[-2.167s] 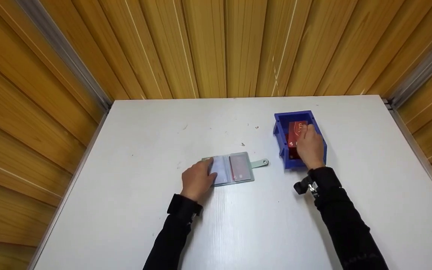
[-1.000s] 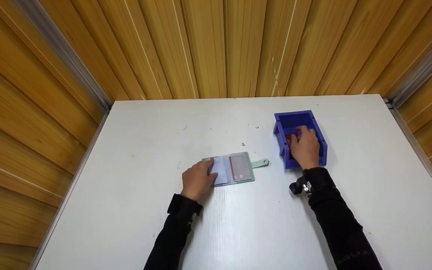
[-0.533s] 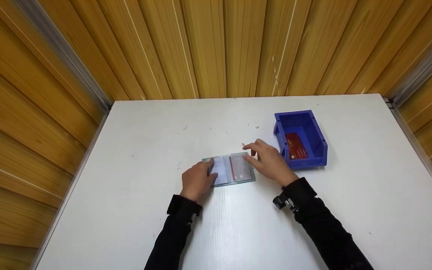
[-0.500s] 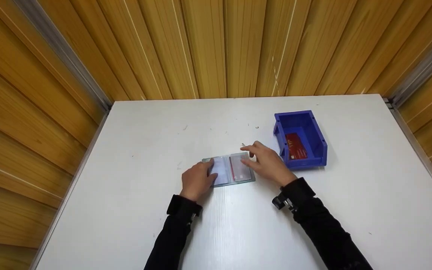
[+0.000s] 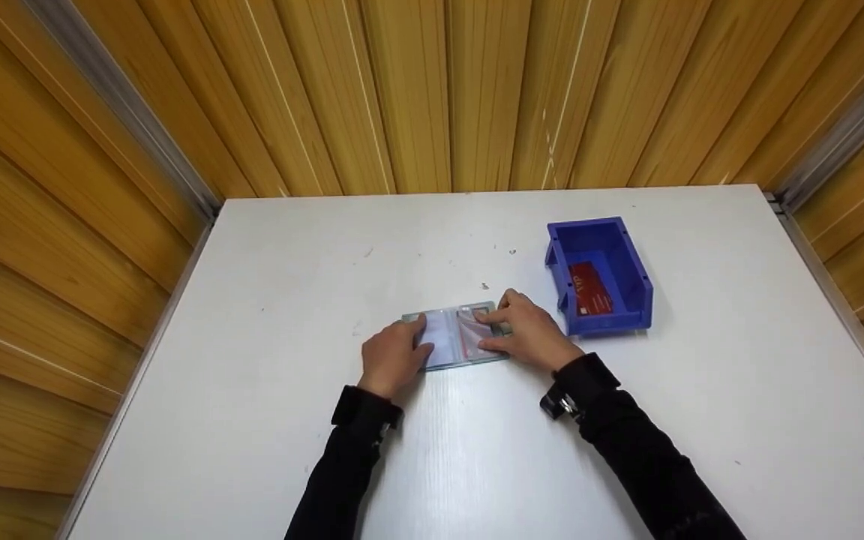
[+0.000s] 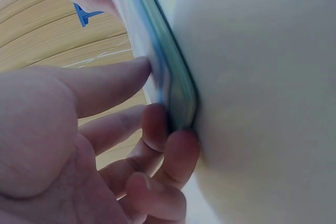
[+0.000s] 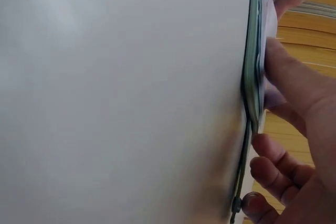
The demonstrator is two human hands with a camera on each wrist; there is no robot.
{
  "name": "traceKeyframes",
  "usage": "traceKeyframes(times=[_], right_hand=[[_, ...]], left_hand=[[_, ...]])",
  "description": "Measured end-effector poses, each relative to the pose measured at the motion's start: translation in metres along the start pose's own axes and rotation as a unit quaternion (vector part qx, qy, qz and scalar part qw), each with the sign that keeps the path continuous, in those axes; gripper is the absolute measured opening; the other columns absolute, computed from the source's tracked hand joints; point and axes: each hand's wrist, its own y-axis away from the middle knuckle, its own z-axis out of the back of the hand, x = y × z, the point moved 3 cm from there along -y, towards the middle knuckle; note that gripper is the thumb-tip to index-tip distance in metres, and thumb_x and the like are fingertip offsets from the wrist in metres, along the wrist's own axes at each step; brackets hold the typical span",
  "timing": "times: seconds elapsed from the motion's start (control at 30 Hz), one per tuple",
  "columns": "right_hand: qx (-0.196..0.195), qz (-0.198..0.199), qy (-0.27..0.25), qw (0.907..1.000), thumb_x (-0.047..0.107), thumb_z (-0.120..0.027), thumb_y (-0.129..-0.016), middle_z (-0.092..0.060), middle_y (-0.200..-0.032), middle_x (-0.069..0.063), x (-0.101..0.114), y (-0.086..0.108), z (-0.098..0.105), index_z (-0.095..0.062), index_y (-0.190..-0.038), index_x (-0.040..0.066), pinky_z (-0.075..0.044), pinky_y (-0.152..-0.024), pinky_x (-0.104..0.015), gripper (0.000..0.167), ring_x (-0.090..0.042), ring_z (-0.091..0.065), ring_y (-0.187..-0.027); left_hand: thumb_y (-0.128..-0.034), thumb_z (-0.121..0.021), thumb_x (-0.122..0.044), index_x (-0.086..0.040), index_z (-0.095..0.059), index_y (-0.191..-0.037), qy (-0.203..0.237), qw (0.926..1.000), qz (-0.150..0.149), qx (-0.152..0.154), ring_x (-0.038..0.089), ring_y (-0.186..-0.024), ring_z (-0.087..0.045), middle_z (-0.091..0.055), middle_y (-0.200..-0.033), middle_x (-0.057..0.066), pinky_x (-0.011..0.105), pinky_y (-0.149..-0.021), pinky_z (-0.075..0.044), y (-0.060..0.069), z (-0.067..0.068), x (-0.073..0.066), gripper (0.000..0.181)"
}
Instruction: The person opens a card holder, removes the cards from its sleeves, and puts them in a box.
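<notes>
An open pale-green card holder (image 5: 443,339) with clear sleeves lies flat on the white table. My left hand (image 5: 391,358) holds its left edge; in the left wrist view the thumb lies on the sleeves and curled fingers meet the edge of the card holder (image 6: 178,72). At the right side, my right hand (image 5: 531,331) pinches the top clear sleeve (image 5: 469,337) between thumb and forefinger, and the sleeve looks creased. A red strip shows along that sleeve's inner side. The snap strap (image 7: 239,187) sticks out below the right hand's fingers, mostly hidden in the head view.
To the right stands a blue plastic bin (image 5: 612,322), with a red VIP card (image 5: 589,289) lying in it. Small marks dot the white table (image 5: 289,255). Wood-look panels (image 5: 477,97) rise behind the table and at both sides.
My right hand has left the bin, moved left to the card holder and taken hold of its right-hand sleeve. The red card it held earlier lies in the bin. My left hand has stayed put.
</notes>
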Motion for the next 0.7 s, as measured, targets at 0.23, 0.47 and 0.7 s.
traceKeyframes(times=[0.23,0.47,0.7], right_hand=[[-0.066,0.02,-0.076,0.9947,0.024,-0.09,-0.08,-0.055,-0.078,0.005,0.002,-0.003,0.0,-0.077,-0.072,0.015,-0.039,-0.069,-0.027,0.019,-0.011,-0.05,-0.074],[-0.019,0.044,-0.181,0.9824,0.026,-0.062,-0.105,-0.07,-0.094,-0.005,0.013,-0.004,-0.001,-0.079,-0.099,0.009,-0.051,-0.085,-0.035,0.025,-0.017,-0.063,-0.089],[0.054,0.115,-0.067,0.9897,0.021,-0.065,-0.102,-0.061,-0.111,-0.009,0.029,0.001,-0.018,-0.072,-0.133,0.019,-0.048,-0.085,-0.037,0.032,-0.021,-0.057,-0.097]], left_hand=[[-0.0942,-0.077,-0.026,-0.011,-0.065,-0.14,0.005,1.0,-0.001,0.006,0.032,-0.116,-0.07,-0.072,-0.128,0.014,0.047,-0.09,-0.056,0.0,0.0,0.0,0.05],[-0.104,-0.061,-0.035,-0.014,-0.054,-0.151,0.029,0.9995,0.008,0.011,0.035,-0.112,-0.071,-0.072,-0.126,0.018,0.05,-0.088,-0.056,-0.001,0.004,0.002,0.053],[-0.1107,-0.033,-0.051,-0.028,-0.025,-0.165,0.061,0.9978,0.023,0.013,0.035,-0.089,-0.072,-0.075,-0.106,0.022,0.05,-0.076,-0.054,-0.005,0.005,0.005,0.06]])
